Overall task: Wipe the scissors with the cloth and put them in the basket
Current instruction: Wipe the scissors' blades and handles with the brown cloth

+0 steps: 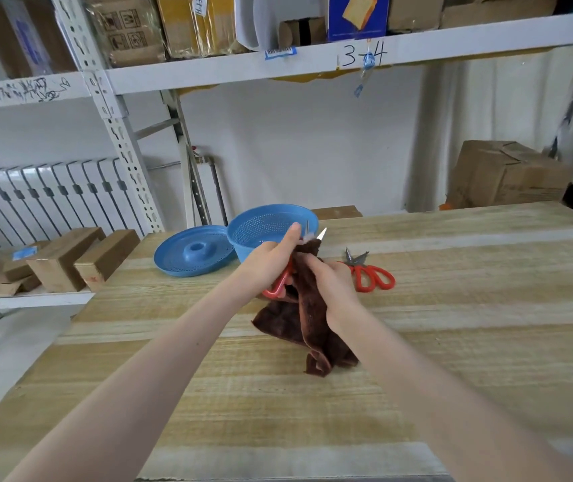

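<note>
My left hand (271, 262) grips a pair of red-handled scissors (278, 285) by the handles, blade tips pointing up just in front of the blue basket (243, 238). My right hand (330, 280) holds a dark brown cloth (312, 321) wrapped round the blades; the cloth's tail hangs down onto the wooden table (452, 342). A second pair of red-handled scissors (370, 274) lies flat on the table to the right of my hands. The blades of the held pair are mostly hidden by the cloth.
A blue perforated lid (191, 255) lies left of the basket. Wooden blocks (69, 259) sit on a low shelf at left. A cardboard box (507, 175) stands behind the table at right. Metal shelving with boxes runs overhead.
</note>
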Tool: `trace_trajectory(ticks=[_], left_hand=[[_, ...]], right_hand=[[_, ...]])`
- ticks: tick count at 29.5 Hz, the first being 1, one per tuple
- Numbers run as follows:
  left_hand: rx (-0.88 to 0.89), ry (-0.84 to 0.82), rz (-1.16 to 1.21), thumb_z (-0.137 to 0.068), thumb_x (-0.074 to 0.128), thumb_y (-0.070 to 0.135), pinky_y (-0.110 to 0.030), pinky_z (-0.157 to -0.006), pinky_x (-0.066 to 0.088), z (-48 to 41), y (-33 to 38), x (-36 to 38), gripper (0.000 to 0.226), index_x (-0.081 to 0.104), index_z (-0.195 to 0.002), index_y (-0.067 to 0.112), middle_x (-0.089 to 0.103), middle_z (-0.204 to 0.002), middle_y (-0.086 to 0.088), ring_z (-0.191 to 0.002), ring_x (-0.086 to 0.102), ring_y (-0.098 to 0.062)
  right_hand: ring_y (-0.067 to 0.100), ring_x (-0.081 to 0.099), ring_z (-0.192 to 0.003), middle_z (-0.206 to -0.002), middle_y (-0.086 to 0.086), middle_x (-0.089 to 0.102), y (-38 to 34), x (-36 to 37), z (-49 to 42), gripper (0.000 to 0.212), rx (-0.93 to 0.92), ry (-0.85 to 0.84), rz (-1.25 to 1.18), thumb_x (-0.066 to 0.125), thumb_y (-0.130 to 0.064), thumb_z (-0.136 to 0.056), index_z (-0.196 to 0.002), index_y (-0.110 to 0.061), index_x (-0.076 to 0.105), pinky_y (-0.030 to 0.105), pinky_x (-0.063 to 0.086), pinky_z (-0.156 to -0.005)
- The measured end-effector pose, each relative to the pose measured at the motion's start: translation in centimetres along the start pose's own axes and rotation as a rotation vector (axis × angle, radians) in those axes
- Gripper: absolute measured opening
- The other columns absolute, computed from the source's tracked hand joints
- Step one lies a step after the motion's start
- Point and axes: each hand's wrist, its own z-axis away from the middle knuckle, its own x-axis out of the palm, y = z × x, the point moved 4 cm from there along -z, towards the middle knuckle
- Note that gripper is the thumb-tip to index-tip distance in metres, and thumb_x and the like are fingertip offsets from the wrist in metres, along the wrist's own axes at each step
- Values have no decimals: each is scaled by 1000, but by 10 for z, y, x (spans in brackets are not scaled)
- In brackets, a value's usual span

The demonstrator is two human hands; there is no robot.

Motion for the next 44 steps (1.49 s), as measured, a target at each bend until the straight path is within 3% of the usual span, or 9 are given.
trace_trajectory(ticks=[4, 8, 12, 17, 23, 27, 31, 36, 44], left_hand=[[89, 24, -109, -98, 44, 47, -13, -40, 37, -2, 0, 4, 42, 61, -76, 15, 57, -57, 1, -37, 50, 0], [60, 39, -53, -98, 50, 32, -14, -38, 36, -3, -3, 3, 31, 58, -75, 14, 56, -57, -3, -33, 48, -5], [68, 103, -100, -93, 59, 31, -20, -40, 36, -7, -6, 2, 31, 61, -78, 4, 54, -52, -1, -34, 44, -13], [68, 260, -213, -86, 58, 45, -23, -52, 43, -7, -5, 4, 39, 63, -68, 11, 52, -43, 5, -32, 47, -13], [64, 360, -312, -89, 48, 43, -23, -54, 42, -6, -2, 5, 42, 53, -56, 17, 53, -41, 6, -31, 48, -12], [58, 287, -290, -89, 52, 44, -23, -54, 46, -11, 1, 2, 41, 56, -59, 17, 55, -45, 5, -32, 48, -11], [49, 220, -213, -86, 59, 42, -19, -46, 38, -11, -4, 2, 36, 61, -65, 13, 54, -43, 5, -31, 46, -11], [104, 260, -215, -82, 64, 39, -23, -51, 43, -11, -2, 4, 36, 54, -57, 15, 55, -45, 2, -33, 47, -13], [141, 370, -190, -86, 59, 50, -26, -50, 48, -6, 1, -3, 49, 50, -51, 16, 56, -43, 0, -32, 49, -11]], right_hand=[[25, 70, -72, -82, 22, 73, -7, 2, 2, 30, -103, 56, 23, 68, -21, -90, -86, 8, 71, 38, 59, -70], [27, 67, -76, -82, 24, 71, -5, -5, 3, 20, -145, 50, 108, 61, -10, -89, -82, 5, 72, 36, 53, -73], [22, 69, -76, -79, 13, 74, -4, -7, 4, 19, -133, 28, 84, 63, -10, -89, -75, -7, 75, 34, 54, -73], [21, 52, -74, -77, 12, 56, -9, -4, 5, 27, -103, 163, -18, 61, -10, -84, -81, 17, 61, 35, 41, -69], [21, 53, -75, -77, 13, 57, -13, -2, 5, 11, -48, 187, -64, 61, -6, -83, -76, 1, 65, 34, 43, -69], [22, 59, -76, -80, 15, 62, -10, -6, 4, 15, 15, 182, -80, 66, -11, -82, -82, 4, 68, 34, 47, -71], [21, 56, -78, -79, 13, 58, -5, -8, 5, 18, -7, 147, -48, 65, -8, -82, -65, -8, 60, 34, 44, -71], [22, 53, -79, -72, 23, 51, -7, -8, 4, 34, -70, 176, -58, 64, -9, -84, -89, 24, 57, 36, 42, -73], [19, 69, -72, -74, 8, 73, -14, 2, 0, 14, -107, 56, 26, 69, -15, -84, -72, -8, 74, 28, 55, -65]])
